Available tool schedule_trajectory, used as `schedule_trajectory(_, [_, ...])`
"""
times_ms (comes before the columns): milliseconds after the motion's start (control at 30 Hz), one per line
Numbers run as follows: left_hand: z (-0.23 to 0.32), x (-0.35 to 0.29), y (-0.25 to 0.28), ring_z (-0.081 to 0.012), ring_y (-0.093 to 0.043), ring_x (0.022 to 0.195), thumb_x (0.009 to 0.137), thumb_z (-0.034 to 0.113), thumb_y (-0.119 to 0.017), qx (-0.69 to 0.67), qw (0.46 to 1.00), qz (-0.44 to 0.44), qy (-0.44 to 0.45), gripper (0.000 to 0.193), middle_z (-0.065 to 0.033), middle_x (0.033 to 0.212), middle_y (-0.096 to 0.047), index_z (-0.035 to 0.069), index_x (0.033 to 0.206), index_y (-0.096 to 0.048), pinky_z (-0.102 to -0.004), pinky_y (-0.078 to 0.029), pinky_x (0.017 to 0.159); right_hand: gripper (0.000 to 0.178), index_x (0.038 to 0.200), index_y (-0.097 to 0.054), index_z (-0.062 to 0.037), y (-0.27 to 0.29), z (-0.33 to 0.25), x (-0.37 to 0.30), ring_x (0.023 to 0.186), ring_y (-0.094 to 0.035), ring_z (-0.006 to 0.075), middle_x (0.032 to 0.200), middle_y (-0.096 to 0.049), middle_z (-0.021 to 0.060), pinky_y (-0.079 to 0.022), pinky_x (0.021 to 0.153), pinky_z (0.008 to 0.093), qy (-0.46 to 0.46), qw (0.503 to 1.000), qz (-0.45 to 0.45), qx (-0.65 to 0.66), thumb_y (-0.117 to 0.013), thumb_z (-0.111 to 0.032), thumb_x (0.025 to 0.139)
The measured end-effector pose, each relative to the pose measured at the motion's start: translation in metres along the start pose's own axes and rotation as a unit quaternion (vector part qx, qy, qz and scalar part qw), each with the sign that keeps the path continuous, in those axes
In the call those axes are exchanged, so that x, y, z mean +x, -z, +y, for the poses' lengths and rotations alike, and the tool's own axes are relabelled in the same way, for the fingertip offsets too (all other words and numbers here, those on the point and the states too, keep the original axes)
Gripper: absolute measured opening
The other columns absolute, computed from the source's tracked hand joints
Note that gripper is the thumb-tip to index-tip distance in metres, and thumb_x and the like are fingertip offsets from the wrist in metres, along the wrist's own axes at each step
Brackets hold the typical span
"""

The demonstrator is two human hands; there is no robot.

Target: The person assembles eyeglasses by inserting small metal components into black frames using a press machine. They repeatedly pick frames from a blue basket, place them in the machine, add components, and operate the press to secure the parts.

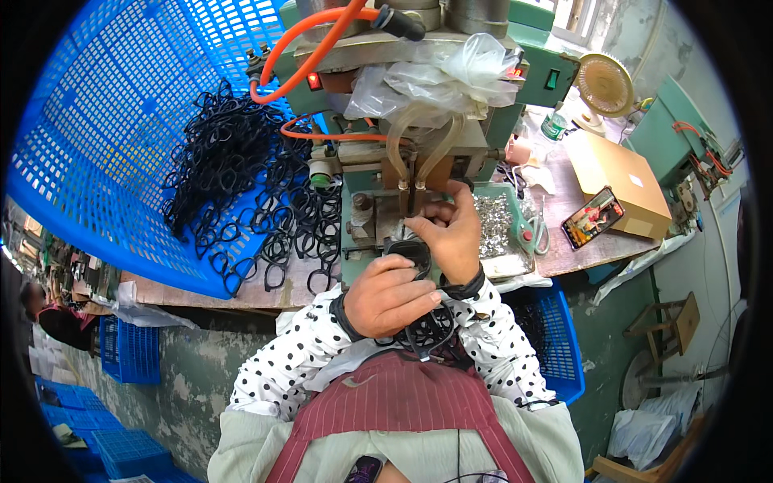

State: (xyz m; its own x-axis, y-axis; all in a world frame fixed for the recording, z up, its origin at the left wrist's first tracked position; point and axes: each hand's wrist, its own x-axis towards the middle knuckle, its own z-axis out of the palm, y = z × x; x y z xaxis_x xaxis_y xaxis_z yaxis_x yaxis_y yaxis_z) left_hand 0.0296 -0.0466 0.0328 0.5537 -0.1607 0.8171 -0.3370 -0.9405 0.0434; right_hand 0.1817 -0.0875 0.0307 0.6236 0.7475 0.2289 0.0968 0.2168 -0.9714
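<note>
Blue plastic crate (121, 137), tipped on its side at the person's left, takes up most of the upper left; a tangled heap of black frame pieces (241, 185) spills from it onto the wooden surface (241, 294), too many to count. Green bench machine (403, 105) stands straight ahead, one orange hose (310, 48) looped over its top, crumpled clear plastic bag (435, 76) draped on its front, two clear tubes (419, 153) running down to the work point. Red indicator lit on the machine's left face. Right of the machine: one cardboard box (616, 181), one phone (593, 217) with lit screen leaning against it, one small round fan (604, 84), one green-capped bottle (553, 125). A tray of small bright metal parts (495, 225) sits just beside the machine, green-handled scissors (529, 233) at its edge. Second blue crate (555, 338) hangs below the surface edge on the right; more blue crates stacked on the floor lower left. One wooden stool (668, 322) on the concrete floor at right. Left hand (390, 298), fingers curled shut around a bunch of black frame pieces (427, 330) held at the chest. Right hand (451, 233) reaches up under the tubes, fingers pinched together at the machine's work point, gripping a single black frame piece (415, 253) between hand and machine. Both forearms in white polka-dot sleeves.
</note>
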Motion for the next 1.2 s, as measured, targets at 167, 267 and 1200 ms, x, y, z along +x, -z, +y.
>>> schedule_trajectory(167, [-0.019, -0.005, -0.009, -0.0318, -0.061, 0.098, 0.069, -0.001, -0.069, -0.085, 0.993, -0.077, 0.029, 0.052, -0.0126, 0.113, -0.064, 0.002, 0.120, -0.058, -0.0483, -0.047, 0.092, 0.044, 0.114, -0.055, -0.0074, 0.045, 0.027, 0.022, 0.069, -0.062, 0.0198, 0.084, -0.069, 0.0066, -0.049, 0.064, 0.0325, 0.078, 0.965, 0.104, -0.228, -0.073, -0.004, 0.074])
schedule_trajectory(267, [-0.025, -0.006, -0.011, -0.0331, -0.059, 0.098, 0.067, -0.001, -0.069, -0.090, 0.993, -0.080, 0.015, 0.053, -0.0117, 0.113, -0.064, 0.002, 0.119, -0.059, -0.0480, -0.048, 0.090, 0.038, 0.106, -0.061, -0.0138, 0.103, 0.088, 0.036, 0.081, -0.060, 0.0297, 0.081, -0.067, 0.0038, -0.045, 0.075, 0.0429, 0.048, 0.814, 0.212, -0.538, -0.076, -0.014, 0.070])
schedule_trajectory(1200, [-0.113, -0.145, 0.026, -0.0307, -0.056, 0.095, 0.079, 0.038, -0.073, 0.465, 0.677, -0.073, 0.567, 0.063, -0.0120, 0.099, -0.060, 0.005, 0.128, -0.050, -0.0449, -0.043, 0.075, 0.009, 0.098, -0.059, -0.0077, 0.113, 0.109, 0.019, 0.075, -0.062, 0.0342, 0.082, -0.065, 0.0134, -0.047, 0.065, 0.0437, 0.208, 0.849, 0.166, -0.456, -0.061, -0.008, 0.088])
